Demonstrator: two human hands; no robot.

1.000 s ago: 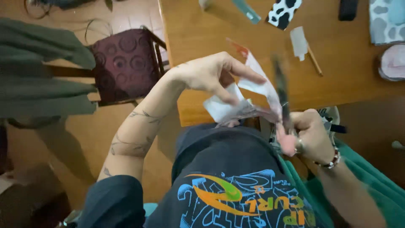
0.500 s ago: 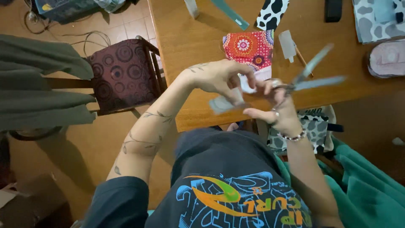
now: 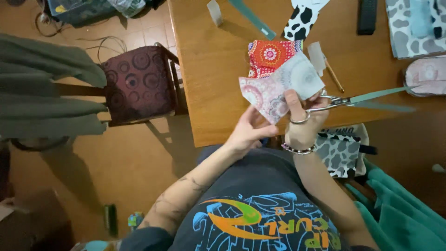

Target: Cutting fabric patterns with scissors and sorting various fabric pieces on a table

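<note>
My right hand (image 3: 304, 122) grips a pair of scissors (image 3: 367, 98) with teal blades, which point right over the table edge. Its thumb also pins a pale pink and grey patterned fabric piece (image 3: 278, 86), which is raised above the wooden table (image 3: 209, 79). My left hand (image 3: 248, 132) hovers just below the fabric's lower corner with its fingers apart and nothing in it. Behind the raised piece, a red and orange patterned fabric (image 3: 268, 55) lies flat on the table.
A maroon cushioned chair (image 3: 138, 79) stands left of the table. On the table lie cow-print fabric (image 3: 304, 18), a teal strip (image 3: 253, 18), a pencil (image 3: 334, 76), a dark remote-like bar (image 3: 367, 16) and a pink pad (image 3: 425, 76). A spotted bag (image 3: 339, 153) rests by my lap.
My left hand has let go of the fabric and dropped below it. My right hand now holds both fabric and scissors, and the blades have swung to point right.
</note>
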